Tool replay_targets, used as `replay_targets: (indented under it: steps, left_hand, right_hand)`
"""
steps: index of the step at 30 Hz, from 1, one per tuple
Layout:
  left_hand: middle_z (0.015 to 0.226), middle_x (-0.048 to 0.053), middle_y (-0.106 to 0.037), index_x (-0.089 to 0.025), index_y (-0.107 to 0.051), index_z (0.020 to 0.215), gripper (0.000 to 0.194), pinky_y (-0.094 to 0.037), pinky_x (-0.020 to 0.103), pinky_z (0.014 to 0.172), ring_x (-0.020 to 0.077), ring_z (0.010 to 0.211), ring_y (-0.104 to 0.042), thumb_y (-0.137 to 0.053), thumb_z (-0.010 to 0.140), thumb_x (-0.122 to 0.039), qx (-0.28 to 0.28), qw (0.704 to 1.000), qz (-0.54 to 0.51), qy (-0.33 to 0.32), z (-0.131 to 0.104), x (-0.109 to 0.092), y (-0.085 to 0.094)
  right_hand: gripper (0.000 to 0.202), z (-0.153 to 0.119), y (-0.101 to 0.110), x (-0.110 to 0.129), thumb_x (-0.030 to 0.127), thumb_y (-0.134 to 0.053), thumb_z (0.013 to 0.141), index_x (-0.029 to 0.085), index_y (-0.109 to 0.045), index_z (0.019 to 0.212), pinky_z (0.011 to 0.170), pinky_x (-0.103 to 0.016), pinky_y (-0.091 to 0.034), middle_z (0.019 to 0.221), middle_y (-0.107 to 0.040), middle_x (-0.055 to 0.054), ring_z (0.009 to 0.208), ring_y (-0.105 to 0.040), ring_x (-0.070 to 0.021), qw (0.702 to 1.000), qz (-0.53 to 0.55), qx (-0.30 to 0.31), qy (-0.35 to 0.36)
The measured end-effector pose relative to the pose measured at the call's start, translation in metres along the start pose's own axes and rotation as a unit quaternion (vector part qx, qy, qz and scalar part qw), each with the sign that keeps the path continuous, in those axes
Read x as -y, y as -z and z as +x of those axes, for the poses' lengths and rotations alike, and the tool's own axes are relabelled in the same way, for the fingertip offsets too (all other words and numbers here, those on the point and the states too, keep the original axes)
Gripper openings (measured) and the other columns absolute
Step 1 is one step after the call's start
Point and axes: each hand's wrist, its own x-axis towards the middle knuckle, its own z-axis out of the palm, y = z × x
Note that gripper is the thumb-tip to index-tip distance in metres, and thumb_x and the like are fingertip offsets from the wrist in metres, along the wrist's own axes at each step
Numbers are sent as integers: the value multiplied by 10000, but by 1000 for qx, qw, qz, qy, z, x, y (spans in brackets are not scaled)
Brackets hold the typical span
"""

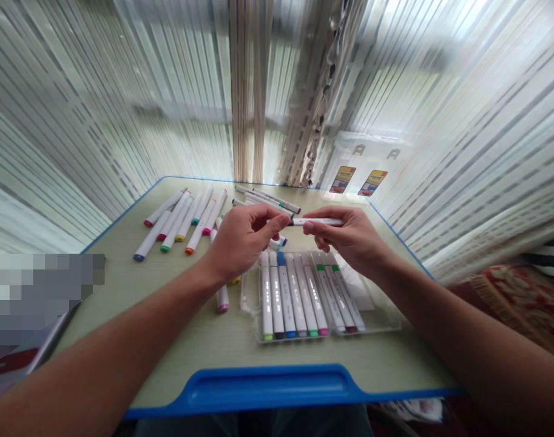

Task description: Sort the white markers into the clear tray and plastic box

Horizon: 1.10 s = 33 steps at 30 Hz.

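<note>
My left hand (243, 240) pinches the dark end of a white marker (297, 222), held level above the table. The fingers of my right hand (354, 237) are closed around the white barrel at the other end. Just below my hands lies an open clear plastic case (386, 328) with several white markers (291, 297) in rows. Their near ends are lime, black, blue, grey, green, pink and dark red. A few more markers (277, 199) lie behind my hands, partly hidden by them.
Loose markers (195, 218) with coloured ends spread over the left of the pale table (176, 340). One purple-ended marker (222, 297) lies left of the case. A clear lid with two labels (344, 152) stands at the back right. String curtains (185, 91) hang behind the table's blue edge.
</note>
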Motion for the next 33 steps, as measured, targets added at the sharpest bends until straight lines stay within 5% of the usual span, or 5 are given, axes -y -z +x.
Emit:
replay_targets:
  steps: [9,18,33]
  left_hand:
    - [731,41,-711,-105,-769,1014,209,-430,218,474,97,532,-544,-726,880,-259,-16,1000,-8,25,1,2,-1]
    - [884,101,-750,-90,-726,1083,251,-504,245,521,101,528,-587,-571,957,-244,-14,993,-109,47,0,-1,-3]
    - [812,65,-798,-178,-834,945,214,-522,238,484,111,555,-621,-841,782,-316,-184,982,13,-32,-1,-3,0]
  right_hand:
    - [293,0,-1,-1,356,-907,704,160,-813,900,458,-217,-444,728,-737,-37,491,-555,-75,1000,10,14,5]
    - [296,0,0,1,435,-861,758,154,-774,731,429,-201,-412,660,-728,-45,468,-541,-70,999,30,24,-21]
    - [361,-6,-9,7,437,-916,662,152,-822,863,479,-224,-514,719,-754,-48,511,-623,-99,997,-43,64,-31]
